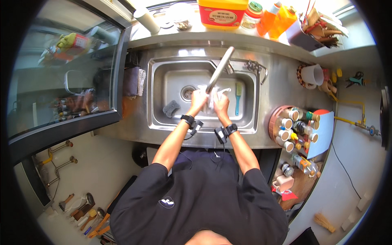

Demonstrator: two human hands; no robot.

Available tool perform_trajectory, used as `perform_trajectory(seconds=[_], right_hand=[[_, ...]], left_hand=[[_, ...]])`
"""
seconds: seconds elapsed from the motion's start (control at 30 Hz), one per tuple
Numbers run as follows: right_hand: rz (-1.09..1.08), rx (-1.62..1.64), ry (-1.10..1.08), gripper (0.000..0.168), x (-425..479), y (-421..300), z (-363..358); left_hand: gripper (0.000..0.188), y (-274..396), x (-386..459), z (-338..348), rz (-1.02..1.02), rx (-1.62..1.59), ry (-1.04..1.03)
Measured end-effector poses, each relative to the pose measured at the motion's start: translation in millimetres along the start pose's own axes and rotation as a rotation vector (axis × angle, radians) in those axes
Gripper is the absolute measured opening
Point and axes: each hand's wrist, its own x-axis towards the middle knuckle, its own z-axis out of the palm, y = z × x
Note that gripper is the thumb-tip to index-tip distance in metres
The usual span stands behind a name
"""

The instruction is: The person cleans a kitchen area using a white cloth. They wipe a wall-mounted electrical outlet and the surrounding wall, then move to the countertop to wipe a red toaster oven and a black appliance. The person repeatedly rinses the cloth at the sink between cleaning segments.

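Note:
Over a stainless steel sink (171, 73) I hold a white cloth (210, 102) between both hands, its edges blurred. My left hand (199, 100) grips it from the left side, and my right hand (221, 103) from the right. The faucet spout (221, 69) reaches down to just above the cloth, covering part of it. Left of my left hand a grey sponge (171, 108) lies in the basin, near the round drain strainer (187, 93). A blue-handled brush (238, 98) rests in the basin to the right of my right hand.
A glass window panel (67, 67) juts in at the left. Spice jars and bottles crowd a round pink rack (275, 122) on the right. On the sill stand a yellow-red jug (223, 15) and a utensil holder (301, 35). Folded cloths (133, 82) lie left of the sink.

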Motion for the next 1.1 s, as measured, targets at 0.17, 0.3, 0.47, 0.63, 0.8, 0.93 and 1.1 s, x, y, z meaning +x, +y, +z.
perform_trajectory(seconds=[0.17,0.3,0.47,0.63,0.8,0.93,1.1], right_hand=[[0.21,0.088,0.206,0.054,8,25,44],[0.339,0.199,0.158,0.057,-3,26,62],[0.327,0.044,0.095,0.052,-4,20,57],[0.278,-0.125,-0.173,0.048,16,31,25],[0.32,-0.195,-0.37,0.032,43,49,-1],[0.086,-0.056,-0.28,0.03,48,12,-1],[0.136,-0.213,-0.183,0.025,54,-20,-6]], left_hand=[[0.032,47,-17,16,-0.061,0.204,-0.014],[0.046,12,-9,2,-0.115,0.07,-0.168],[0.035,8,-5,-2,-0.072,-0.077,-0.278],[0.033,-31,-2,-25,-0.055,-0.095,-0.322],[0.034,-38,10,-56,-0.028,0.001,-0.248],[0.066,-56,18,-74,0.003,-0.127,-0.245],[0.047,-45,18,-91,0.237,0.001,-0.29]])
